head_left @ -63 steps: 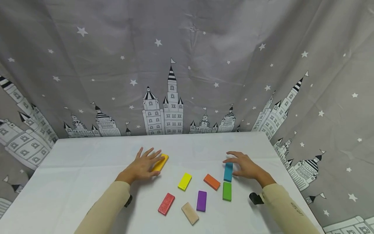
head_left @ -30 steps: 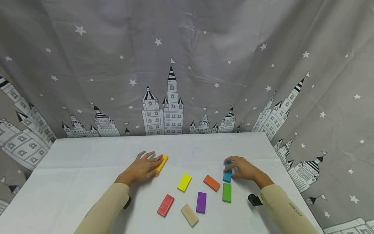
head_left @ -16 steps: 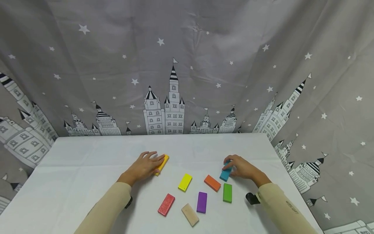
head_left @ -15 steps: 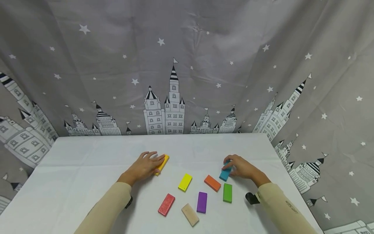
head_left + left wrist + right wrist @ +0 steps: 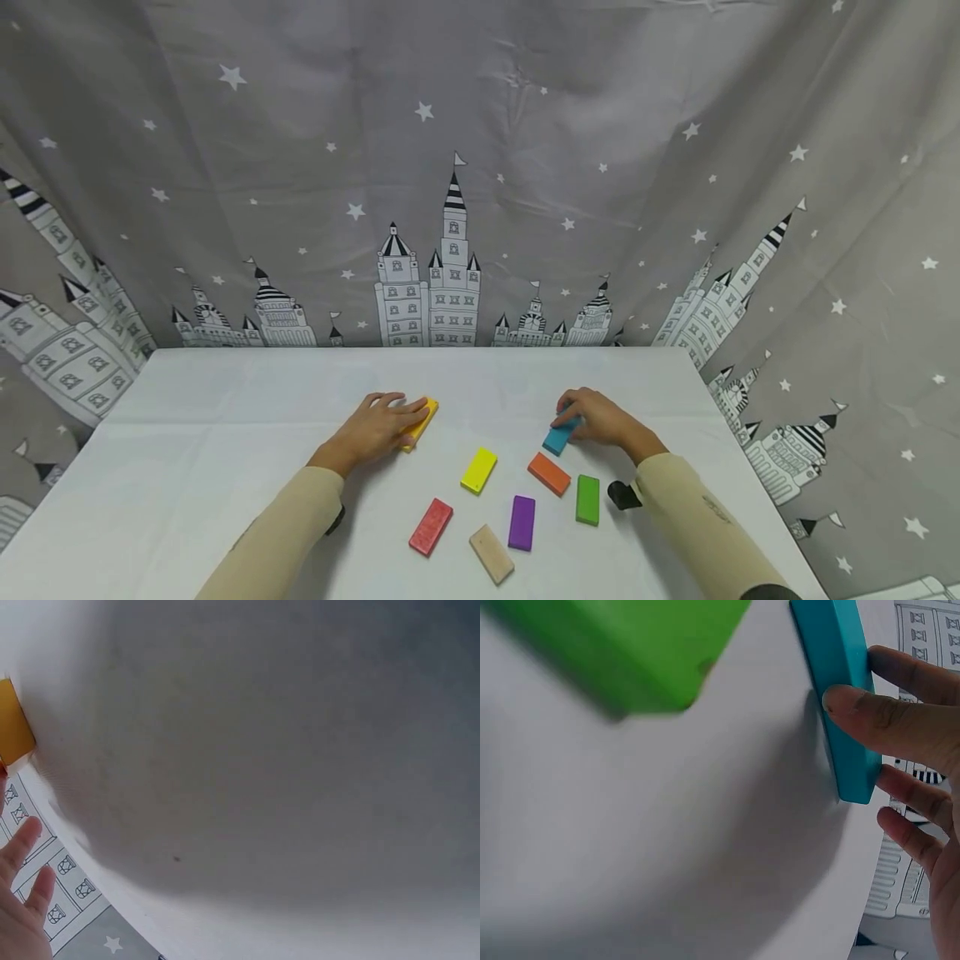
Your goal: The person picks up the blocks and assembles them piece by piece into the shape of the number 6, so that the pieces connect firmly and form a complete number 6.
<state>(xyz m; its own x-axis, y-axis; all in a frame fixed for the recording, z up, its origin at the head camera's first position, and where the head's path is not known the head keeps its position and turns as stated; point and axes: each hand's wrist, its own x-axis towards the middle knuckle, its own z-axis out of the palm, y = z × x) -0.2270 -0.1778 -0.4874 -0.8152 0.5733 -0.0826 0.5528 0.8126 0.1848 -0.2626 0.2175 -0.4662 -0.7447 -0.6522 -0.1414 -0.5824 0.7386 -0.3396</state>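
In the head view my left hand lies over an amber-yellow block, thumb at its near end and fingertips on its far part. The left wrist view has this block at its left edge, with two fingers raised apart from it. My right hand pinches a blue block between thumb and fingers, close over the table. In the right wrist view the thumb presses one face of the blue block, with fingertips at the opposite side. Just nearer than it lies an orange block.
On the white table lie several more flat blocks: bright yellow, red, plain wood, purple and green. A grey curtain printed with castles and stars hangs behind the far edge.
My right hand has closed on the blue block, turned it and moved it left, away from the green block. My left fingers have drawn in on the amber-yellow block, which stays in place.
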